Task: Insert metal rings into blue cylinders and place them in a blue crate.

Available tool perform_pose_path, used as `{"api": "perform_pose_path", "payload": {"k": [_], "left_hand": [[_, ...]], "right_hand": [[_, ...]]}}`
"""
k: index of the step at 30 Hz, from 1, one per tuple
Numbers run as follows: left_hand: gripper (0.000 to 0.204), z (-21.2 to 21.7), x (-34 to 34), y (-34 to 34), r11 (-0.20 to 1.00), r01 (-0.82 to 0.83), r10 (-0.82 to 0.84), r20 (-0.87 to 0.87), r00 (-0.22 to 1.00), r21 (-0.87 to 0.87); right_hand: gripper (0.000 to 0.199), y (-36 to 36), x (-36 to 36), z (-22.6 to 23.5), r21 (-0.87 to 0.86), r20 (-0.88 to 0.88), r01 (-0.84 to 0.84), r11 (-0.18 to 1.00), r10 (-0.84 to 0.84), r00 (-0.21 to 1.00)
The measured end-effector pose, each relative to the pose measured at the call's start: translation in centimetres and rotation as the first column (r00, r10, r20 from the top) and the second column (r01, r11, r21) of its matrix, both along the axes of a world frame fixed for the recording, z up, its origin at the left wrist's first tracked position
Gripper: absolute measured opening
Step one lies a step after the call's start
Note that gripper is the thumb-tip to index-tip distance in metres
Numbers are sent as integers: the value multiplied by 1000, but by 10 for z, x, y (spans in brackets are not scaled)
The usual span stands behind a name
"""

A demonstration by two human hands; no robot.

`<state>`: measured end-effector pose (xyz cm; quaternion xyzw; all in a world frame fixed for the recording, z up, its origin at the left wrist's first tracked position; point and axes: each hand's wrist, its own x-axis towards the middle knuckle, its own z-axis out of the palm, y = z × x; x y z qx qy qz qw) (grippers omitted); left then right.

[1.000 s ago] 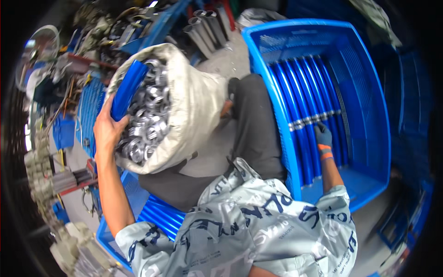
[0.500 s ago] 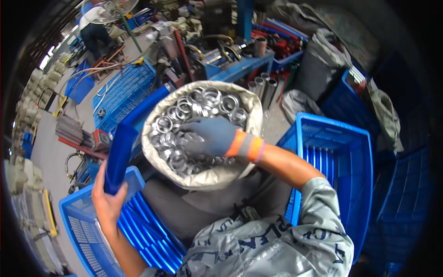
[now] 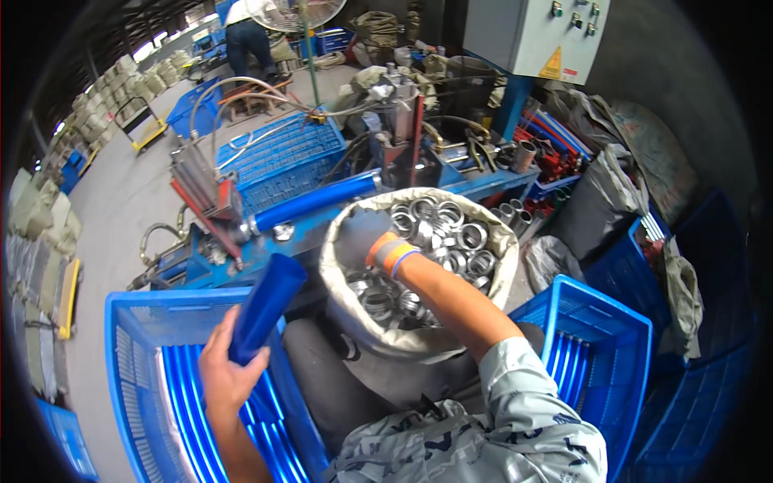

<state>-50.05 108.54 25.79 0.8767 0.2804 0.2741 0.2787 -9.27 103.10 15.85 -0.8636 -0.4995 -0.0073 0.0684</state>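
In my bare left hand point(image 3: 233, 366) is a blue tube point(image 3: 270, 306), tilted with its open end up and away from me. My right hand point(image 3: 362, 237), in a grey glove with an orange cuff, is at the left inner side of a pale sack point(image 3: 431, 342). Its fingers curl downward, and whatever they hold is hidden. Shiny metal rings point(image 3: 451, 213) fill the sack. Below my left hand, more blue tubes point(image 3: 185, 402) lie in a blue crate point(image 3: 121, 354).
Beyond the sack, another blue tube point(image 3: 318, 201) lies across a blue machine bench point(image 3: 475, 185). At right stands a second blue crate point(image 3: 620, 378) with tubes inside. A grey control box point(image 3: 531, 36) hangs at the back. Far off, a person point(image 3: 250, 44) bends behind a fan point(image 3: 298, 12).
My right hand has moved from the middle of the rings to the sack's left side. My left hand still grips the blue tube. The view has swung, bringing the control box into sight.
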Motion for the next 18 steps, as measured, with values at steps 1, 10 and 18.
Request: {"api": "perform_pose_path", "payload": {"k": [1,10,18], "left_hand": [[86,-2,2,3,998,22,-22,3,1000,52],[87,12,9,8,997,76,-75,-28,997,21],[81,18,55,7,956,212,-204,-61,977,201]], "right_hand": [[55,1,-2,7,-12,24,-9,1000,9,1000],[42,-66,18,14,137,152,-293,946,272,950],[32,-193,6,45,384,-369,59,921,95,925]]}}
